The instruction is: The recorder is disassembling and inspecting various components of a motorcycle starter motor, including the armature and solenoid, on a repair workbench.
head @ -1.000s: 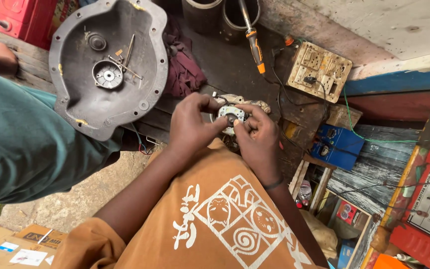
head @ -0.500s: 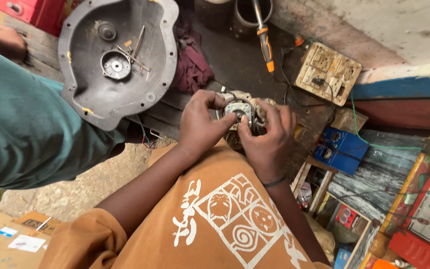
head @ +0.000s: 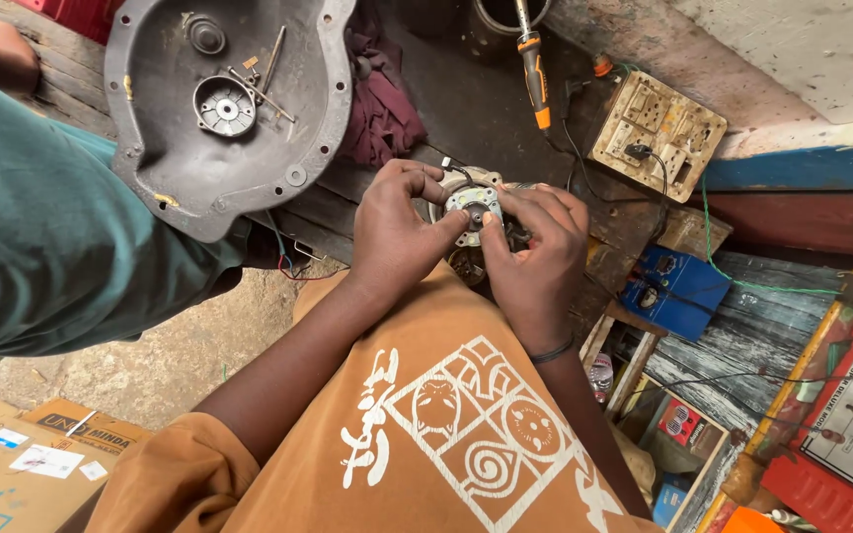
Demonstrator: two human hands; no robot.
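Note:
Both my hands grip a small round metal motor part with a silver centre, held over the dark wooden bench. My left hand wraps its left side, thumb pressed near the hub. My right hand covers the right side, fingertips on the rim, a dark band at the wrist. Thin wires run from under the part. My orange printed shirt fills the lower middle of the view.
A large grey cast metal cover with screws lies at upper left, beside a maroon rag. An orange-handled screwdriver, a beige switch board and a blue box lie right. Another person's teal sleeve is at left.
My hands stay on the motor part; the fingers have shifted slightly around its rim. The view has drifted, so everything sits lower and further right in frame.

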